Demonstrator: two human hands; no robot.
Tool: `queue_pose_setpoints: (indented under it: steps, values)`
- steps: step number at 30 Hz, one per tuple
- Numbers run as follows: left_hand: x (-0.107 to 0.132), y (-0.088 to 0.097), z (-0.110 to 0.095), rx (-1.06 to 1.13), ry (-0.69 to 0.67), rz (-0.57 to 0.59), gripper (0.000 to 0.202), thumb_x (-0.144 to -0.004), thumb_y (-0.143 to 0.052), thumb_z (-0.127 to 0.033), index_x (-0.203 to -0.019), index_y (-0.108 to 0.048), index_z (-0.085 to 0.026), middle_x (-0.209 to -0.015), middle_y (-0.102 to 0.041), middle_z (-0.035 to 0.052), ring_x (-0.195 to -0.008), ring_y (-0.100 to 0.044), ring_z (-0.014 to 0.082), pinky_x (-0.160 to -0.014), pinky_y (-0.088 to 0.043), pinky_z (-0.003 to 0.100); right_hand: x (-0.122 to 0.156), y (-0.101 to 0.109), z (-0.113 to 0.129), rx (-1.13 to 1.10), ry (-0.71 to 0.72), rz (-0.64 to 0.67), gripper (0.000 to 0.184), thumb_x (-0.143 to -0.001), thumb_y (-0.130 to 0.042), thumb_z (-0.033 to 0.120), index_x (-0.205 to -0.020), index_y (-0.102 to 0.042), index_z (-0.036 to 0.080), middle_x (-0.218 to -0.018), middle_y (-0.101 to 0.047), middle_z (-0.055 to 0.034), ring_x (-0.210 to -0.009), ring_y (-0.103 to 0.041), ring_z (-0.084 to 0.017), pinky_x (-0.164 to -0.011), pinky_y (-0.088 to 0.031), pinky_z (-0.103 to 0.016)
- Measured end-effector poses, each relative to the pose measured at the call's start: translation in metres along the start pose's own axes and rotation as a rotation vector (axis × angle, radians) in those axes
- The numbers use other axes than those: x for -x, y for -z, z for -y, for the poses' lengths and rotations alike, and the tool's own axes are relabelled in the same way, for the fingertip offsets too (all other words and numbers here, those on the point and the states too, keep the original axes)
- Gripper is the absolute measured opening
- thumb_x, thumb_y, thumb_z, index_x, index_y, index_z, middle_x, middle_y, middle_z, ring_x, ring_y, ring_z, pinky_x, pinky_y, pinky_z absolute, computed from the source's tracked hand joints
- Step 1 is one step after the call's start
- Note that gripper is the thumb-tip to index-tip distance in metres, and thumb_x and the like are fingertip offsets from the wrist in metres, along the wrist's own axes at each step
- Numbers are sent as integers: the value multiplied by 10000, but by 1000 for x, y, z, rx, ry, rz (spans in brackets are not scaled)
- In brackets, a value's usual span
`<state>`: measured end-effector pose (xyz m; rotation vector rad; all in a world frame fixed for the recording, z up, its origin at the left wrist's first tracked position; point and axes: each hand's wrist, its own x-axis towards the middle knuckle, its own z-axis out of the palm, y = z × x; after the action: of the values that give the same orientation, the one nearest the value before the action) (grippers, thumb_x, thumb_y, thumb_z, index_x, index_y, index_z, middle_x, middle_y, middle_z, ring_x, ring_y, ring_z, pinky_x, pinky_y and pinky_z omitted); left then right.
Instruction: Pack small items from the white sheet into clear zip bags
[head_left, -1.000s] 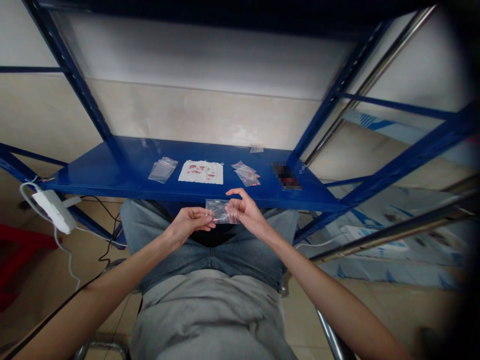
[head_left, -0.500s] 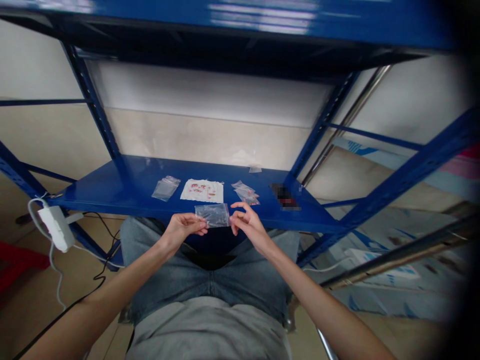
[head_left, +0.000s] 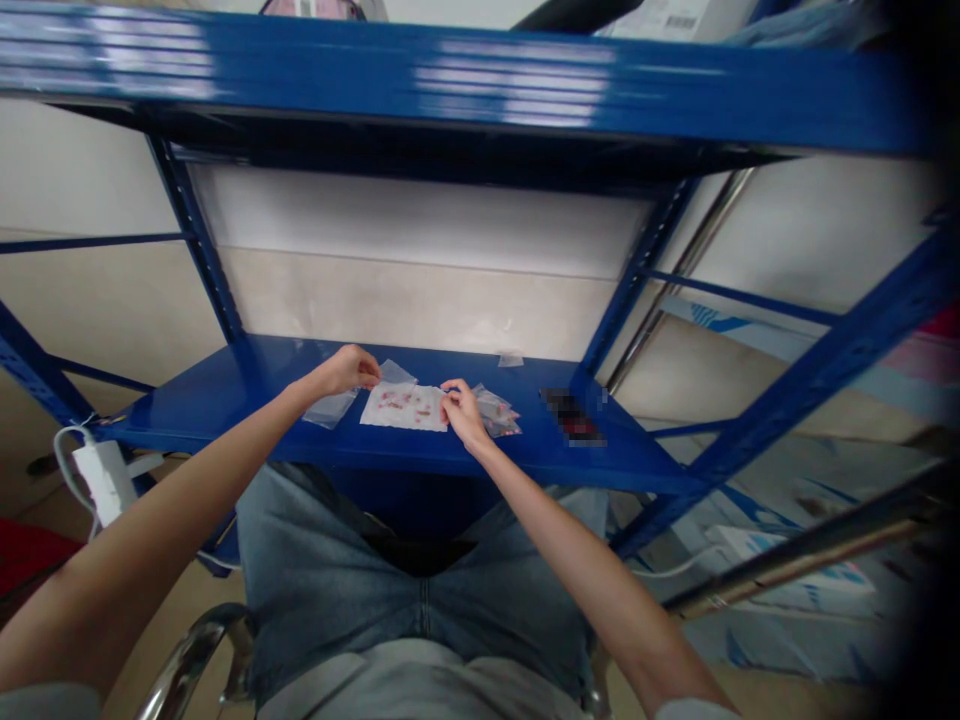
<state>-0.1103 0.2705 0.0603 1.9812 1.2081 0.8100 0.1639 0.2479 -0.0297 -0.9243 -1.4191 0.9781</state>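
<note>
At the shelf board, my left hand (head_left: 351, 370) is closed, its fingertips pinching the left edge of a clear plastic bag (head_left: 399, 373). Part of that bag lies behind the white cloth (head_left: 386, 413), which carries several small red and pink pieces (head_left: 409, 402). My right hand (head_left: 463, 412) is closed at the cloth's right edge; whatever its fingertips hold, if anything, is too small to make out. Under my left wrist lies a pile of clear plastic bags (head_left: 331, 410), partly covered. Just right of my right hand are several bags with reddish contents (head_left: 496, 412).
A dark, pixelated object (head_left: 571, 416) lies on the right of the blue shelf board (head_left: 202, 400). A small clear piece of plastic (head_left: 511, 359) is at the back edge. Overhead runs the upper shelf (head_left: 337, 70). A white power strip (head_left: 105, 478) hangs at the left.
Both hands have moved from above my lap to the shelf board. The clear bag has gone with my left hand to behind the cloth; my right hand has reached the cloth's right edge.
</note>
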Motion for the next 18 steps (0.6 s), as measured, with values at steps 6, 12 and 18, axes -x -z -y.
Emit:
queue_pose_setpoints:
  steps: [6,12,18]
  values:
    - [-32,8,-13,-202,-20,181,95,-638,-741,-113,-733,-739,-121,-621,-713,54,-565,-647,145,-582,-474,228,3,4,-6,7,3,-5,233,-728,-515,218,-960,-499,238,-588,-501,74,-426,-466,-114,-410,-362,-212]
    - [-58,-5,-36,-393,-69,328,84,-643,-689,-60,-696,-721,-116,-598,-701,55,-544,-612,126,-583,-455,232,2,4,-11,14,1,-18,224,-735,-509,237,-959,-491,242,-576,-487,79,-427,-471,-124,-413,-366,-221]
    - [-74,-27,-51,-568,-141,388,181,-610,-613,-17,-714,-737,-97,-656,-716,80,-564,-614,134,-571,-435,237,2,4,-15,41,10,-16,224,-730,-500,231,-954,-503,236,-571,-490,78,-422,-452,-116,-413,-348,-214]
